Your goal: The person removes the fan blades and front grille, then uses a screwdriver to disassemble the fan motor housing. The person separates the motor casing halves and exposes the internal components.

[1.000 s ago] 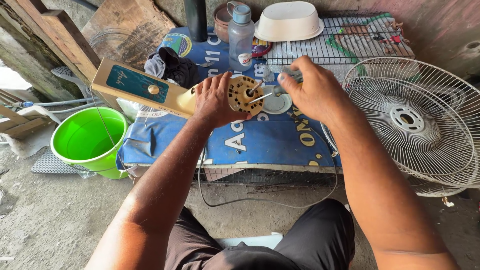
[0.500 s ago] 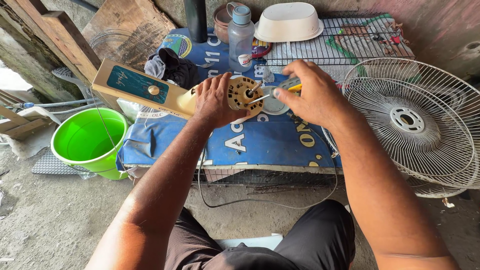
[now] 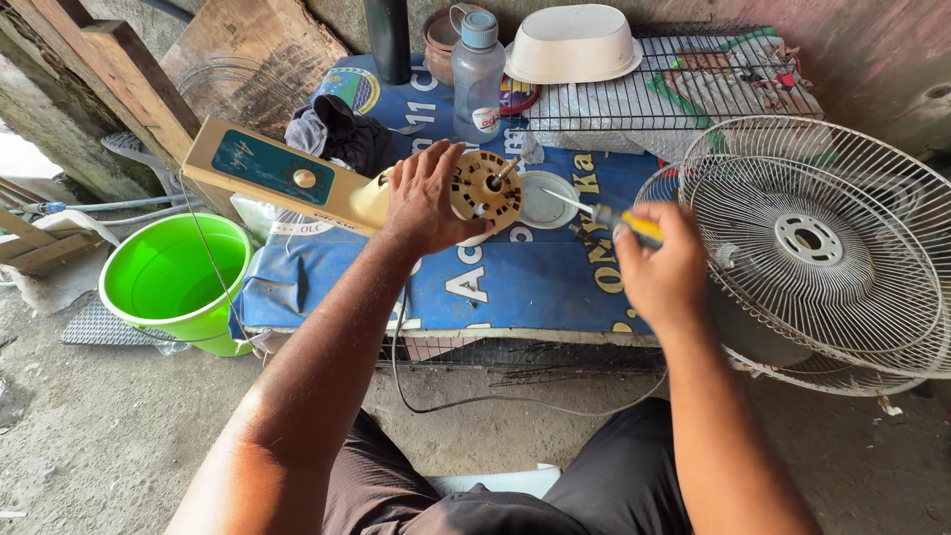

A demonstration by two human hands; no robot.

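Observation:
My left hand (image 3: 428, 198) grips a cream fan motor (image 3: 483, 188) with its round face and shaft turned toward me. The motor joins a cream fan stand with a teal control panel (image 3: 267, 170) that stretches away to the left. My right hand (image 3: 662, 267) holds a yellow-handled screwdriver (image 3: 612, 215). Its thin metal tip points left and ends a little right of the motor, over a small white lid (image 3: 545, 200) on the blue-covered table (image 3: 515, 287).
White wire fan guards (image 3: 822, 248) lean at the table's right. A green bucket (image 3: 173, 282) stands on the floor at left. At the back are a clear plastic bottle (image 3: 477, 74), a white basin (image 3: 573, 45), a wire rack (image 3: 693, 94) and a dark cloth (image 3: 337, 134). A black cord (image 3: 495, 401) hangs below.
My right hand has drawn back from the motor toward the right and down, taking the screwdriver with it. The left hand keeps its grip on the motor.

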